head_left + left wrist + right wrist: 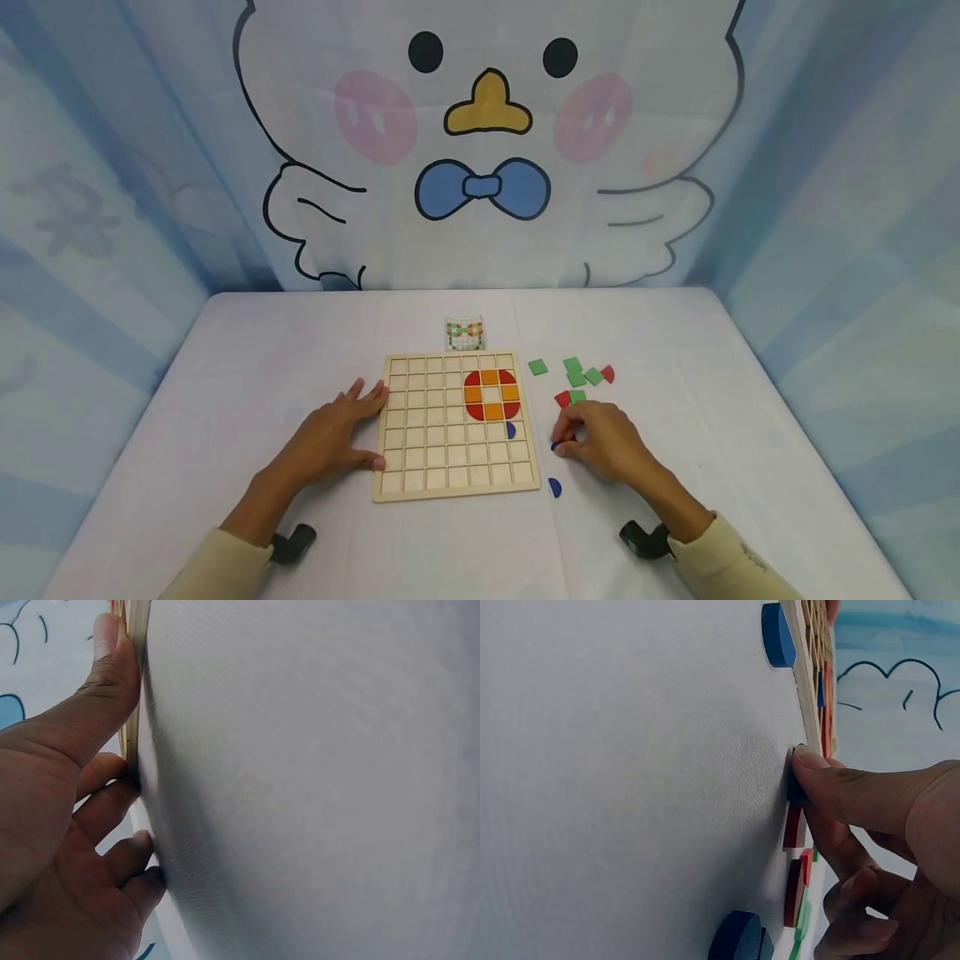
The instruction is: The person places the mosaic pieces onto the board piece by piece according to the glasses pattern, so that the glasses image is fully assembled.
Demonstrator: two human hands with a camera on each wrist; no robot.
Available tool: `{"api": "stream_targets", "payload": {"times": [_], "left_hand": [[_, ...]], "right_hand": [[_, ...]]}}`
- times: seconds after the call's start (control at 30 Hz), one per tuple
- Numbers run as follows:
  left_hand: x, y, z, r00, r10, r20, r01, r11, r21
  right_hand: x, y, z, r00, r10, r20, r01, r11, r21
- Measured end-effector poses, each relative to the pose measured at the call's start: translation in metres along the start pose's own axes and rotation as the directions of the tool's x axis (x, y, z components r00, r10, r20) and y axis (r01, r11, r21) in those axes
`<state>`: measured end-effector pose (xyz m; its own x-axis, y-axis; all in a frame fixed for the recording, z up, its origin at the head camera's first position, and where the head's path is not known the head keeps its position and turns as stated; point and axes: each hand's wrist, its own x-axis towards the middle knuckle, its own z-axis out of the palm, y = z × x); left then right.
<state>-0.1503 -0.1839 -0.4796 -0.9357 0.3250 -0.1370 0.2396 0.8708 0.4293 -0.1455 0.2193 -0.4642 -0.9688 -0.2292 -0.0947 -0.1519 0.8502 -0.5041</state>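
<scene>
My left hand [333, 437] rests at the left edge of a wooden grid board [435, 497], fingers spread, with the thumb near the lower corner. In the left wrist view that thumb lies along the board's rim [133, 742]. Right of the board, my right hand [603, 442] pinches a small blue piece [796, 786] between thumb and fingers, close over the table; the fingers hide most of it. On the board, red quarter-round pieces [473, 379] and orange squares [492, 412] form a ring around a bare cell. A blue half-round piece [511, 430] sits just below the ring.
Another blue half-round piece [555, 487] lies off the board's lower right corner. Several green squares [537, 367] and red pieces [608, 374] are scattered beyond my right hand. A small pattern card [465, 333] stands behind the board. A printed curtain [480, 250] surrounds the table.
</scene>
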Motion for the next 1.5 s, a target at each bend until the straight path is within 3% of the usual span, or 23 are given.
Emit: {"api": "stream_targets", "payload": {"times": [0.47,0.93,1.5], "left_hand": [[-0.001,0.001,-0.001,1.000,0.014,-0.011,-0.014,1.000,-0.007],[-0.001,0.000,-0.001,1.000,0.017,-0.015,-0.017,1.000,-0.012],[-0.002,0.002,-0.001,1.000,0.017,-0.016,-0.017,1.000,-0.006]], "right_hand": [[-0.001,-0.013,0.011,0.995,-0.077,0.061,0.063,0.978,0.200],[0.002,-0.041,0.032,0.999,-0.031,-0.018,0.033,0.989,0.143],[0.003,-0.045,0.031,1.000,0.001,-0.023,0.002,0.989,0.148]]}}
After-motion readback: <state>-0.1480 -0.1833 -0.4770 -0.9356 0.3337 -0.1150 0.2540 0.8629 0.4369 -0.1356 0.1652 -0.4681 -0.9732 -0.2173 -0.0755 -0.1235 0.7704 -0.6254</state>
